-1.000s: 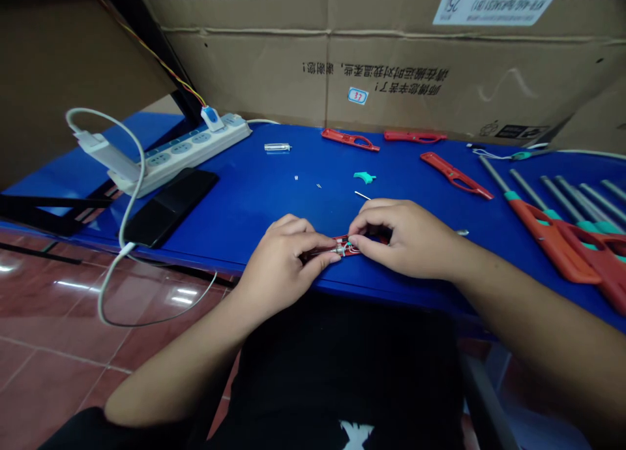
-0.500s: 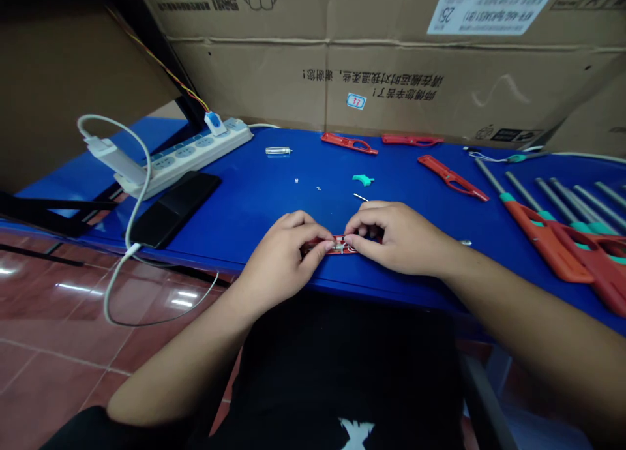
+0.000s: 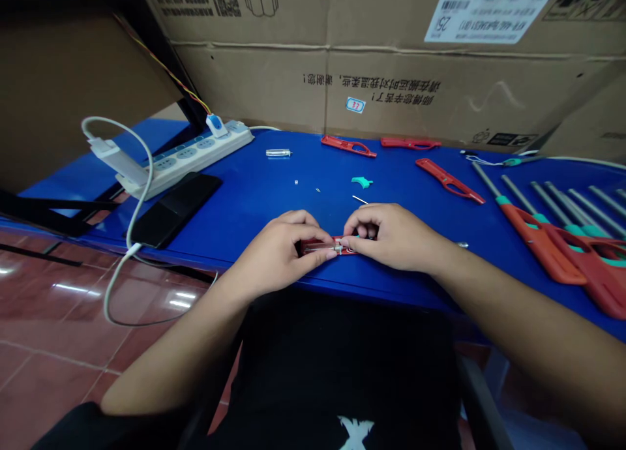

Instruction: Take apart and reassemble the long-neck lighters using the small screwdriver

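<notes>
You are, as judged from the layout, adjusting small parts inside an open red casing (image 3: 327, 244); the next move is likely calling for a steady left hold and fine fingertip control on the right, so that nothing loose is slipping out. Left to right: a power strip (image 3: 200, 150) and a black phone (image 3: 173, 209) are lying on the blue desk (image 3: 239, 215); your left grip (image 3: 281, 248) is clamping the casing, thumb along the near edge, fingers along the far edge; the casing is lying between your two grips near the desk's front edge, its inside facing up and a metal piece (image 3: 338, 248) showing; your right grip (image 3: 396, 237) is touching the casing's right part, thumb and forefinger close together; whether they are pinching anything you cannot tell; a teal piece (image 3: 362, 182) is lying beyond; a red half-shell (image 3: 447, 179) and several long-tubed red tools (image 3: 548, 257) are lying farther right.
</notes>
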A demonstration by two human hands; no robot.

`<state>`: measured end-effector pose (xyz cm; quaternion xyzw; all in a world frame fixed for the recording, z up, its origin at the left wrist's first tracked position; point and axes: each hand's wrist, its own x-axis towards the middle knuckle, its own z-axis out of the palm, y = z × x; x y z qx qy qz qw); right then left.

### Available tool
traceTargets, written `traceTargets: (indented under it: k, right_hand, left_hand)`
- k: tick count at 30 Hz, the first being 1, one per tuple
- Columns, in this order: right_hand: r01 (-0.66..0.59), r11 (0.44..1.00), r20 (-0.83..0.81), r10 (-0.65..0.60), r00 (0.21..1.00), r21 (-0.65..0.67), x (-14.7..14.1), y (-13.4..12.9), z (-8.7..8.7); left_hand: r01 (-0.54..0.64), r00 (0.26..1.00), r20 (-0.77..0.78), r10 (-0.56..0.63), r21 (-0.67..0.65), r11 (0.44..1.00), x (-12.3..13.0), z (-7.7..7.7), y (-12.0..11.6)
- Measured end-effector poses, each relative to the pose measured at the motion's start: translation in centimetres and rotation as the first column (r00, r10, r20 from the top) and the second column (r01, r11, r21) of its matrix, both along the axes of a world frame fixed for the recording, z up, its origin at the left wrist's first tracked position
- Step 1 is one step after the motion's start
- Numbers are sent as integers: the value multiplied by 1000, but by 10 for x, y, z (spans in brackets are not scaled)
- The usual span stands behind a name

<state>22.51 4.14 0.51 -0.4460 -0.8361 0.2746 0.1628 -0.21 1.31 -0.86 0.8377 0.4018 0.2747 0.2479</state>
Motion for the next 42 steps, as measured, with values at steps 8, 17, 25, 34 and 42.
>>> traceTargets:
  k: [8, 17, 25, 34, 42]
  right_hand:
    - [7, 1000, 3, -7, 1000, -8, 1, 1, 0]
    - [0, 1000, 11, 0, 1000, 3, 1, 1, -1]
    - [14, 1000, 25, -14, 1000, 7, 1, 1, -1]
    - [26, 999, 36, -25, 999, -21, 0, -1, 1]
    - [-145, 981, 6, 146, 989, 128, 8, 0, 7]
  left_hand:
    - [60, 989, -138, -48, 87, 994, 2, 4, 0]
    - [9, 1000, 18, -9, -31, 999, 4, 0, 0]
    - [52, 998, -39, -58, -129, 990, 2, 6, 11]
    - [128, 990, -38, -137, -177, 976, -1, 8, 24]
    - [153, 984, -68, -162, -130, 980, -5, 5, 21]
